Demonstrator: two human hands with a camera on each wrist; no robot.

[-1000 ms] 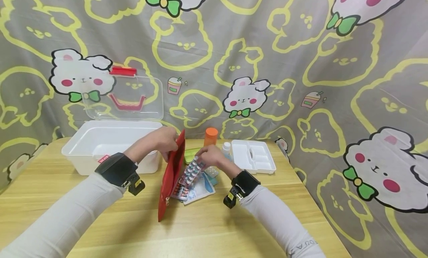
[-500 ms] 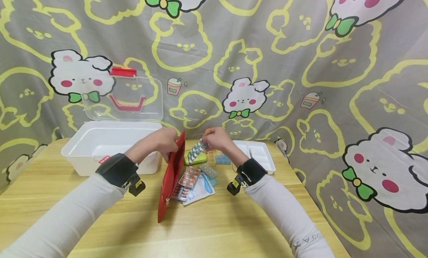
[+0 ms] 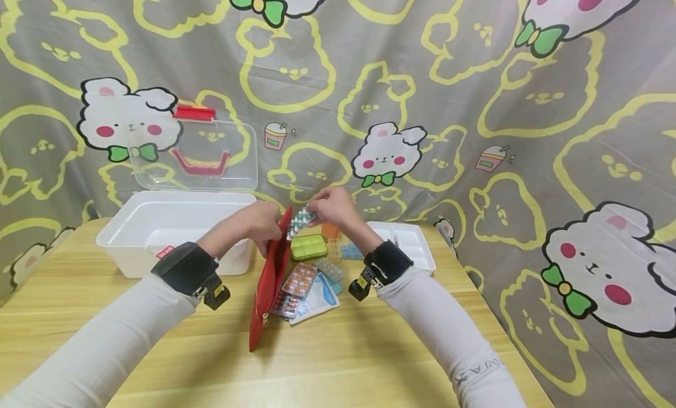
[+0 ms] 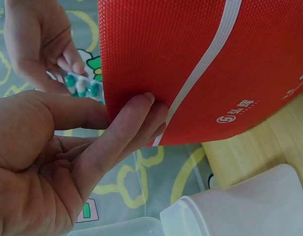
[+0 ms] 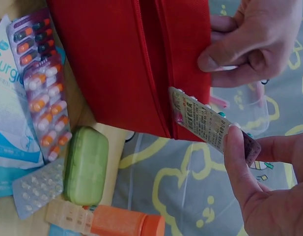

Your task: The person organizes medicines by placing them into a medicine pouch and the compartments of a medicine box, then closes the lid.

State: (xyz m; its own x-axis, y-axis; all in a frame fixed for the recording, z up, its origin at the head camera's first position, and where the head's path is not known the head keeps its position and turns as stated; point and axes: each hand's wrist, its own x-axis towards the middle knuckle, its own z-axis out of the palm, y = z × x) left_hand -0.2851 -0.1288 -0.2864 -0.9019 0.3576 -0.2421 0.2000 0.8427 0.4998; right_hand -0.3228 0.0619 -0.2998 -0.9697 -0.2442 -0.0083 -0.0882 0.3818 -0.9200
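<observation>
My left hand [image 3: 260, 225] pinches the top edge of a red zip pouch [image 5: 117, 64], which stands on its side on the table. Its zipper is undone, and the opening faces right. Between thumb and fingers, my right hand [image 3: 338, 211] pinches a blister pack [image 5: 203, 120] of green and white capsules. The pack's far end is right at the pouch's opening in the right wrist view. White print on the pouch's outer face shows in the left wrist view, where my right hand is partly hidden behind the pouch.
Beside the pouch lie orange capsule packs [image 5: 47, 105], a surgical packet [image 3: 319, 299], a silver blister pack [image 5: 39, 189], a green pill case [image 3: 308, 247] and an orange bottle [image 5: 124, 221]. An uncovered white box [image 3: 174, 243] stands left; a white divided tray [image 3: 417, 243] lies right.
My right hand has lifted the green capsule blister pack off the pile and carried it up, then left to the pouch's opening. My left hand and the pouch have stayed in place.
</observation>
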